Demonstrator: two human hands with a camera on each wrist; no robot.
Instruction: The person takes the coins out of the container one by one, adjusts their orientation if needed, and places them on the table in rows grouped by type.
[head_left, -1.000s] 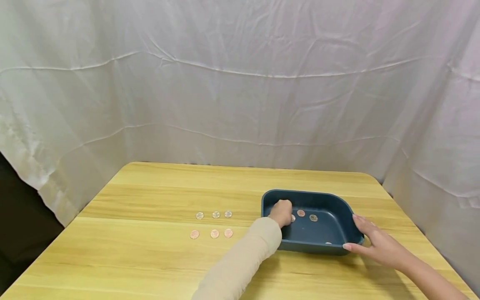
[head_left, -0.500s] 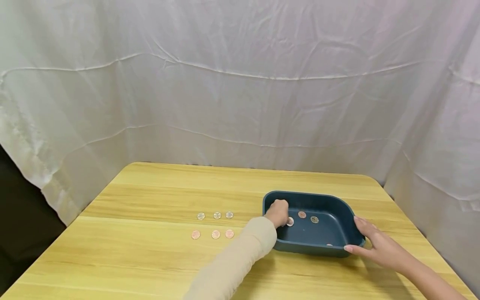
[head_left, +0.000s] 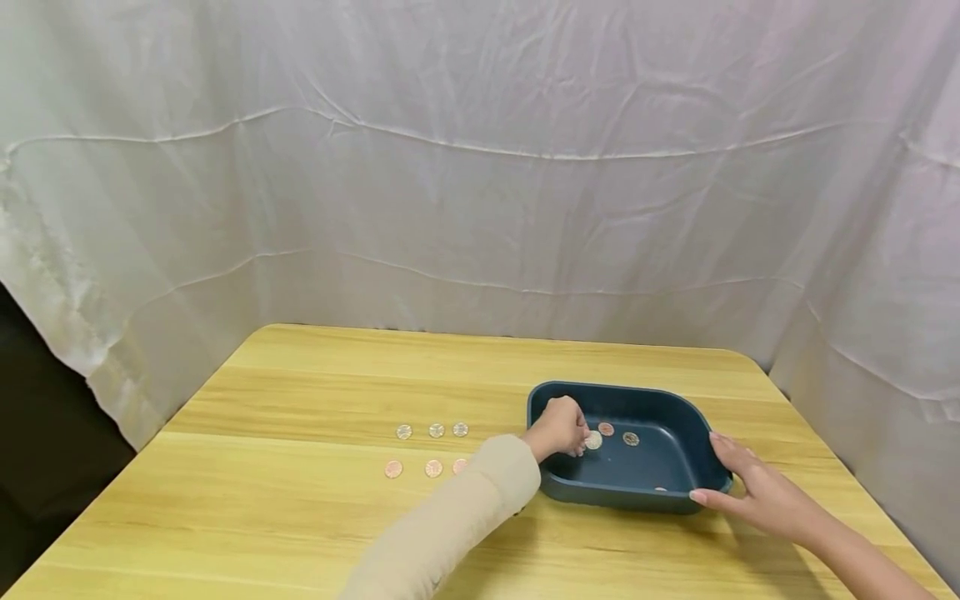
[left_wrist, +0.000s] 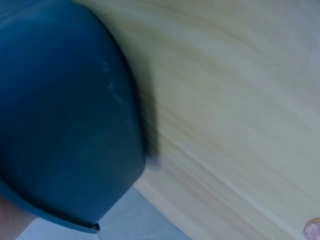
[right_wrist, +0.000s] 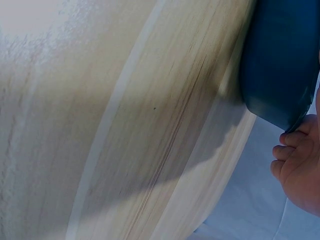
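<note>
My left hand [head_left: 561,429] reaches into a dark blue plastic bin [head_left: 675,400] and pinches a silver coin [head_left: 593,440] at its fingertips, low over the bin's floor. A copper coin [head_left: 606,429] and a duller coin [head_left: 631,439] lie just right of it. Behind the near wall, only the edge of another coin [head_left: 660,489] shows. At the bin's right end, my right hand [head_left: 757,487] grips the rim, its thumb on the near side. The left wrist view shows mostly the bin's outer wall [left_wrist: 70,110]; the fingertips are hidden there.
Left of the bin, on the wooden table [head_left: 300,517], lies a row of three silver coins [head_left: 437,430]. Nearer is a row of copper coins [head_left: 433,468], the rightmost partly covered by the left sleeve [head_left: 465,500]. A pale curtain [head_left: 480,208] hangs behind the table.
My left hand first shifted slightly left inside the bin, then its fingers came into sight with the silver coin, which has moved a little right. The right hand stays on the bin.
</note>
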